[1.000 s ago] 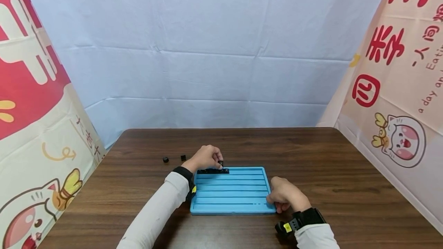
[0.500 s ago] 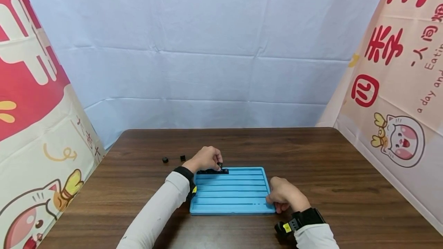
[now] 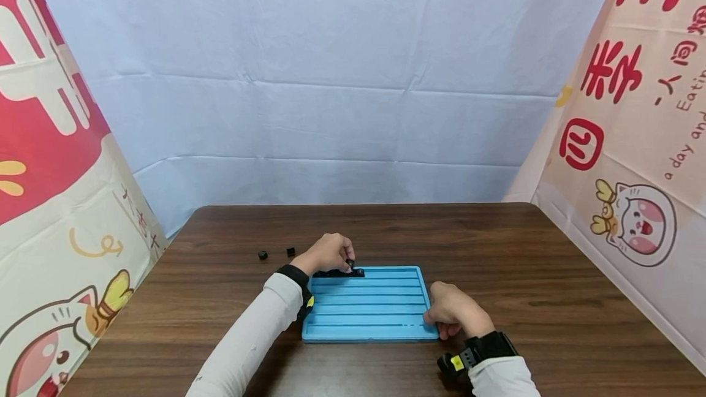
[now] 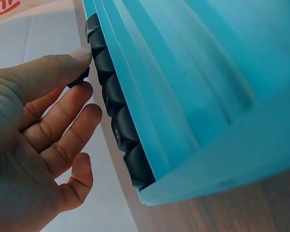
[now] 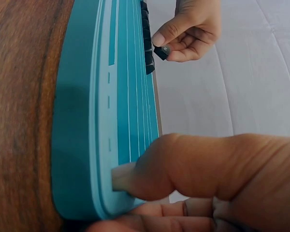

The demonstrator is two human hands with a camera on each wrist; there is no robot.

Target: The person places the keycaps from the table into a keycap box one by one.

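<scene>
A light-blue ridged tray (image 3: 364,309) lies on the table, with a row of black keycaps (image 4: 126,124) along its far left edge. Just above that row my left hand (image 3: 329,252) pinches a single black keycap (image 5: 162,52) between thumb and fingertips; a small light mark shows on it in the right wrist view. At the tray's near right corner, my right hand (image 3: 458,310) grips the rim, its thumb over the top and its curled fingers against the outer side. The left hand hides part of the row in the head view.
Two loose black keycaps, one at the left (image 3: 263,255) and another beside it (image 3: 290,252), lie on the brown wooden table (image 3: 496,244) left of the tray. A pale cloth (image 3: 331,109) hangs behind the table, and printed cloths flank both sides.
The left hand has lowered slightly, and the pinched keycap has tilted and shifted a little left, closer to the row. My right hand stays on the tray corner.
</scene>
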